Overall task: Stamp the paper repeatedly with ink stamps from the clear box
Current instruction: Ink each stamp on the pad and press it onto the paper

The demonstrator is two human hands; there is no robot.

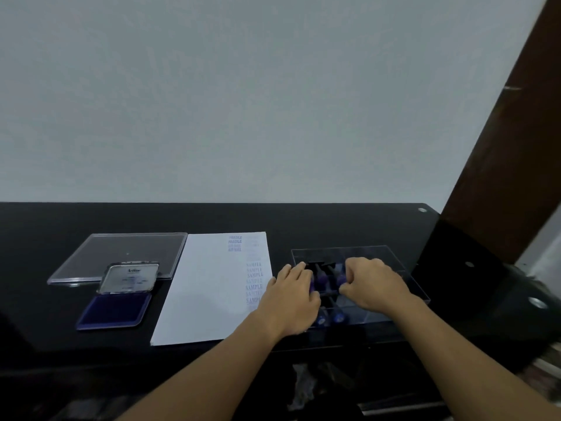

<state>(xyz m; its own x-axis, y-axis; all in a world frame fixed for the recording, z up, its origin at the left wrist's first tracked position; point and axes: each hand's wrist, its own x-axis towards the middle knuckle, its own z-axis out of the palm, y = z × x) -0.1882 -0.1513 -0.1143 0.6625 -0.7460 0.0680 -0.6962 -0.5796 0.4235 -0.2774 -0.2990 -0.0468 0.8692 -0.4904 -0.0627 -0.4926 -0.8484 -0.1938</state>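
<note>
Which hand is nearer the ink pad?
Left. The left hand sits at the clear box's left edge, across the paper from the ink pad; the right hand is farther right, over the box.

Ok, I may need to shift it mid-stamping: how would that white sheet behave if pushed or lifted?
The paper looks like one thin flat sheet, so probably floppy and very light. It lies on the glossy black table, so a push would likely slide it.

You see dim, flat, bluish light with barely any shadow. The glossy black worktop (pixel 212 217) shows small glare spots on your right. The paper (pixel 197 293) is brightest. The stamps (pixel 321 279) are soft with blur, and the right edge bends and smears.
</note>
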